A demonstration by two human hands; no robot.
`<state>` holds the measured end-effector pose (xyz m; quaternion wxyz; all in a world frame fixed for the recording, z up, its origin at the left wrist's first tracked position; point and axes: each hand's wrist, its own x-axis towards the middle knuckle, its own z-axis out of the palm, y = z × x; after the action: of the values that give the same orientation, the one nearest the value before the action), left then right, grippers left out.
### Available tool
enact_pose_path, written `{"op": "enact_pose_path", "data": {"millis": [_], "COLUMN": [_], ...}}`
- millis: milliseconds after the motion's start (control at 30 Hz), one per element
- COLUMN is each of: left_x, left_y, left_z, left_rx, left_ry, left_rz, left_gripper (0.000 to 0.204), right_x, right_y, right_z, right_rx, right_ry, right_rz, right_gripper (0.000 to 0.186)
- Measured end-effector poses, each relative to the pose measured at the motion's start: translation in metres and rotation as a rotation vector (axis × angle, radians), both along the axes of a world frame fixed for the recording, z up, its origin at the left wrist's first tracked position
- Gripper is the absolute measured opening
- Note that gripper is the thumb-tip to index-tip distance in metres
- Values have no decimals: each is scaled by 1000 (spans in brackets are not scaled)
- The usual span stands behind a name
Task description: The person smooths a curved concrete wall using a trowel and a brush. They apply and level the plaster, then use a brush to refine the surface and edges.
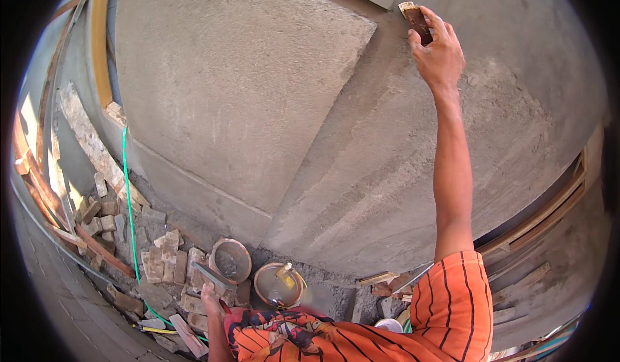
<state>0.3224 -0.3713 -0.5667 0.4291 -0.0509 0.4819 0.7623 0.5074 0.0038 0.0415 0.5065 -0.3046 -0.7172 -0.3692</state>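
High up on the grey plastered wall, my right hand is closed around a small dark brown block with a pale, worn edge. It is close to the recessed surface beside a raised panel's right corner; whether the block touches the wall I cannot tell. Low down in front of me, my left hand grips what appears to be a plastering trowel, its long grey blade pointing up and left. Just beyond that blade stands a round bucket with grey mortar inside.
Beside it, a second bucket contains cloudy liquid and a yellow-handled tool. Several loose bricks are piled on the ground at left, with a green hose running past. Planks lean farther left; a wooden frame is at right.
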Motion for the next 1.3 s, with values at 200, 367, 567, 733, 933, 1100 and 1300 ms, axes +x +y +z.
{"op": "enact_pose_path", "data": {"millis": [200, 367, 567, 733, 933, 1100, 1300], "left_x": [2, -1, -10, 3, 22, 32, 37], "left_y": [2, 0, -18, 4, 55, 78, 94], "left_z": [-1, -1, -29, 19, 51, 57, 43], "left_rx": [10, 20, 77, 147, 249, 225, 148], "left_ry": [-9, 13, -6, -164, -263, -283, -306], "left_rz": [26, 4, -57, -111, -346, -381, -450], "left_gripper": [19, 17, 38, 33, 37, 34, 31], "right_x": [1, -5, -1, -15, -7, 52, 61], "right_y": [-5, -12, -61, -118, -182, -165, -156], "right_z": [-9, -32, -126, -309, -447, -466, -447], "right_rx": [59, -215, -911, -1588, -1573, -1461, -1644], "right_ry": [28, 308, 453, 536, 29, -226, -172], "right_rz": [189, 539, 1255, 1386, 912, 678, 732], "right_gripper": [51, 51, 58, 50, 46, 47, 45]}}
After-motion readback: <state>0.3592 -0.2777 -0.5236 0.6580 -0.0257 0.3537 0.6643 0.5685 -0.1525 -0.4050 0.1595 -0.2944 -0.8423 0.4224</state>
